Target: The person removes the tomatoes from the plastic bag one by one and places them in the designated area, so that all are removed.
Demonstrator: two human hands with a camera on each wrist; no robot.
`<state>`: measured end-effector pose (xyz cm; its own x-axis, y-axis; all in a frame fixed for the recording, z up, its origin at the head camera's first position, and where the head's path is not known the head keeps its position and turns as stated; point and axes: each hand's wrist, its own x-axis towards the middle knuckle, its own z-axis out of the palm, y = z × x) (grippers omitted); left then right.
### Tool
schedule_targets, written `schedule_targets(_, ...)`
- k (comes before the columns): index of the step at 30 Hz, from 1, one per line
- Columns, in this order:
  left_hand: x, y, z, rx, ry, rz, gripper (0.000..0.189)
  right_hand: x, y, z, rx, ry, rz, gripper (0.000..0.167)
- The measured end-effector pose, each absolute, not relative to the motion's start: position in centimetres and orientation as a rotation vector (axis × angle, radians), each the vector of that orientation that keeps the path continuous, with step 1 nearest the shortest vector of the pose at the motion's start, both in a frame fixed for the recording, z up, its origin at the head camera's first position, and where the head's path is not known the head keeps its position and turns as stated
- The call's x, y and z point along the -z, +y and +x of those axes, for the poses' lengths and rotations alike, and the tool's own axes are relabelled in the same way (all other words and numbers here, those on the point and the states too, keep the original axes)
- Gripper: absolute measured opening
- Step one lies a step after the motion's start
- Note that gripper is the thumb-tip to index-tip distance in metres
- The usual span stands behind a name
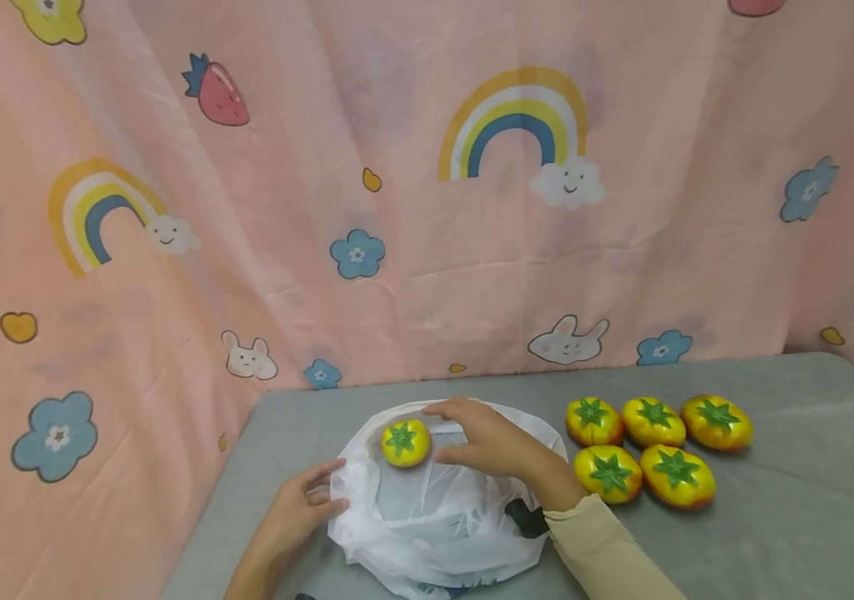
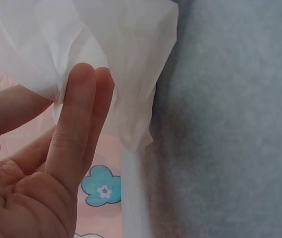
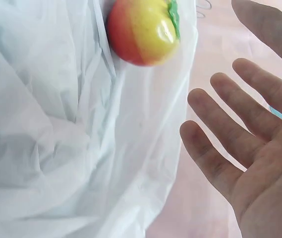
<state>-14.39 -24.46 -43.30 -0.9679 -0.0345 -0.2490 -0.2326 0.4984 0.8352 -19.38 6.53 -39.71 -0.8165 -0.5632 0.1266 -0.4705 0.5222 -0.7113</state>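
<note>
A white plastic bag [image 1: 441,554] lies on the table with its mouth spread wide. One yellow persimmon [image 1: 406,442], red underneath with a green star-shaped cap, sits inside the mouth near its far left rim. My left hand [image 1: 293,510] pinches the left rim of the bag between thumb and fingers, and in the left wrist view the thin plastic [image 2: 131,64] hangs past the fingertips. Over the far side of the bag, my right hand [image 1: 482,437] holds nothing. Its fingers are spread apart, just right of the persimmon and not touching it in the right wrist view.
Several more persimmons [image 1: 651,422] stand in two rows on the grey table [image 1: 809,500], right of the bag. A pink curtain [image 1: 427,317] with rainbows and flowers hangs behind the table. The black wrist strap [image 1: 526,518] shows by the right sleeve [image 1: 610,546].
</note>
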Motion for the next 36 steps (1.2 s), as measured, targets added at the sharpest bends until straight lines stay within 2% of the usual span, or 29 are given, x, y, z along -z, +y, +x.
schedule_targets(21,43.5,-24.9,-14.3,-1.407,2.547,-0.254,0.064,41.6,3.5,-20.4,1.059,2.594,-0.867,0.073)
schedule_targets(36,43.9,-24.6,-14.4,-1.429,2.531,-0.228,0.063,42.0,2.3,-20.7,1.109,2.576,-0.962,0.068)
